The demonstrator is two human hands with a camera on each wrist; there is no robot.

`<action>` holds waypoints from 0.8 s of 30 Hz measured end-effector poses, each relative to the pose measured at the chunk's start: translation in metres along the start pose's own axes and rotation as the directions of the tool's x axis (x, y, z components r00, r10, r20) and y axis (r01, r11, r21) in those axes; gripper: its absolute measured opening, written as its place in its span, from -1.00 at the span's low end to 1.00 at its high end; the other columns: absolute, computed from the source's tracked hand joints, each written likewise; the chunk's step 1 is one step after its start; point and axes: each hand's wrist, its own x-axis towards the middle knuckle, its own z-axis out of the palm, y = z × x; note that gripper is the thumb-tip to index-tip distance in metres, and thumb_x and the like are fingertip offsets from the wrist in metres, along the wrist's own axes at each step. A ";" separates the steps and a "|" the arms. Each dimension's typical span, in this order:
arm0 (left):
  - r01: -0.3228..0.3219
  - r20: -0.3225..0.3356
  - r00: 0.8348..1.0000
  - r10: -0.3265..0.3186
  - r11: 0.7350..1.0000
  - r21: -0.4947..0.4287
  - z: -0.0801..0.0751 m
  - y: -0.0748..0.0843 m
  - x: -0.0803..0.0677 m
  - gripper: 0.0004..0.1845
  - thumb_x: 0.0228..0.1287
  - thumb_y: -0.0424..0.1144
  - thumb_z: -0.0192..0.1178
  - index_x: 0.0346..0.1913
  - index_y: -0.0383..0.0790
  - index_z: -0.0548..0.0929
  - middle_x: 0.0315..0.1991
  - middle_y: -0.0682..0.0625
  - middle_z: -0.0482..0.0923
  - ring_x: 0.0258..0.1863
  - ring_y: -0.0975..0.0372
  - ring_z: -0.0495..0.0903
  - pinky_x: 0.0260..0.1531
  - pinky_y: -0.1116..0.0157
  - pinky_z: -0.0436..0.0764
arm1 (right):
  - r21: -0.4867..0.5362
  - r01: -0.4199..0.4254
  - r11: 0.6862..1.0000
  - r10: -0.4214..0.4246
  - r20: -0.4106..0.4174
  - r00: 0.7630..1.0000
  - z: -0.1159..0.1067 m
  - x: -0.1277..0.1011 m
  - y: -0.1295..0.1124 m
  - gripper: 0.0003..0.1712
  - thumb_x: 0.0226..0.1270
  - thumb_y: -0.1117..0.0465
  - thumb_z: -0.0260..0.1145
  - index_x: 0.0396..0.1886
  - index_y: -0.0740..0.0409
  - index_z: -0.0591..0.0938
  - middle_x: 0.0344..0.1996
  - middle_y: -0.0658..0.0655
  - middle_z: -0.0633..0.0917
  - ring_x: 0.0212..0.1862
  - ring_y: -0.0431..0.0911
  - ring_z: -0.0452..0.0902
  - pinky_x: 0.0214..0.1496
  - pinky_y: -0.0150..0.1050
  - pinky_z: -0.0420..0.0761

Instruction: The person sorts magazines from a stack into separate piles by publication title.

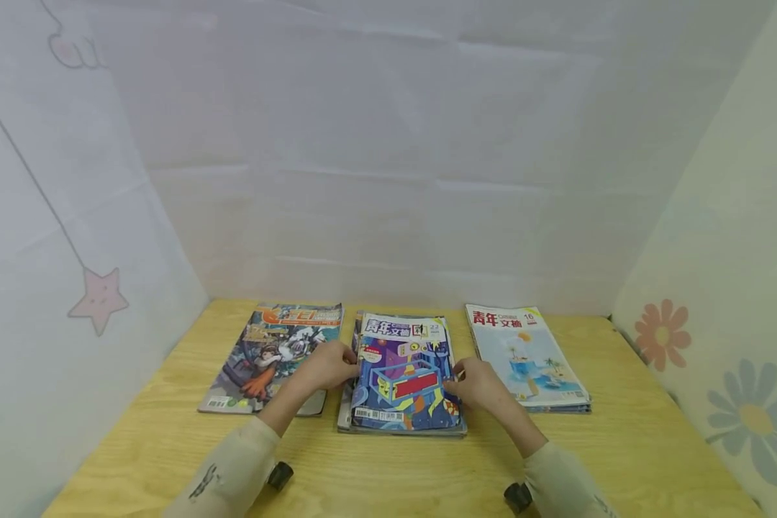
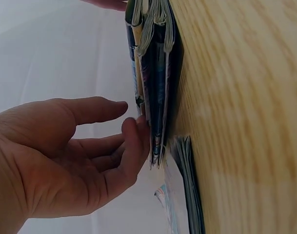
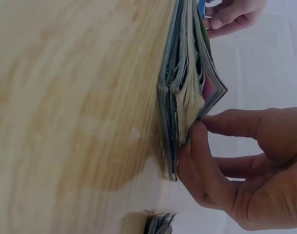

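Note:
A stack of several magazines (image 1: 404, 378) lies mid-table, topped by a blue-purple cover with a red box drawn on it. At its left edge is my left hand (image 1: 330, 365). In the left wrist view, the bent fingers of that left hand (image 2: 85, 156) touch the side of the stack (image 2: 155, 83), while the thumb stays a little apart. On the opposite edge, my right hand (image 1: 482, 387) pinches the top magazine. The right wrist view shows this right hand (image 3: 250, 170) with thumb and index finger at a lifted corner of the magazine (image 3: 211, 92), pages bowed open.
To the left lies a magazine (image 1: 278, 360) with an orange title and a cartoon cover. On the right is another pile of magazines (image 1: 524, 360), its top cover white and light blue. White cloth walls (image 1: 388, 180) enclose the wooden table (image 1: 388, 475) behind and on both sides.

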 end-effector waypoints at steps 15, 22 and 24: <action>0.137 -0.016 0.989 -0.146 0.956 -0.259 0.004 0.000 0.001 -0.66 0.41 -0.24 0.29 0.11 -0.40 0.67 -0.19 -0.11 0.65 -0.31 0.05 0.63 -0.29 0.08 0.62 | 0.081 -0.027 0.996 0.027 0.002 1.000 0.002 0.005 0.009 -0.60 0.31 0.30 0.47 0.02 0.46 0.58 -0.36 0.19 0.65 -0.40 -0.02 0.65 -0.45 -0.16 0.69; 0.164 -0.002 0.981 -0.192 0.843 -0.513 0.012 -0.003 0.007 -0.51 0.42 -0.19 0.30 0.26 -0.46 0.56 -0.09 -0.13 0.66 -0.23 0.09 0.66 -0.16 0.12 0.67 | 0.131 -0.046 0.990 0.044 0.012 0.999 0.000 0.009 0.017 -0.55 0.28 0.36 0.45 0.05 0.57 0.56 -0.28 0.25 0.67 -0.35 0.01 0.69 -0.39 -0.13 0.72; 0.164 0.017 0.982 -0.187 0.811 -0.561 0.015 -0.002 0.008 -0.46 0.41 -0.19 0.31 0.30 -0.48 0.53 -0.10 -0.14 0.68 -0.19 0.09 0.68 -0.07 0.11 0.67 | 0.120 -0.048 0.992 0.047 0.017 0.999 -0.002 0.010 0.019 -0.58 0.28 0.35 0.45 0.02 0.57 0.59 -0.27 0.25 0.69 -0.34 0.00 0.69 -0.34 -0.12 0.72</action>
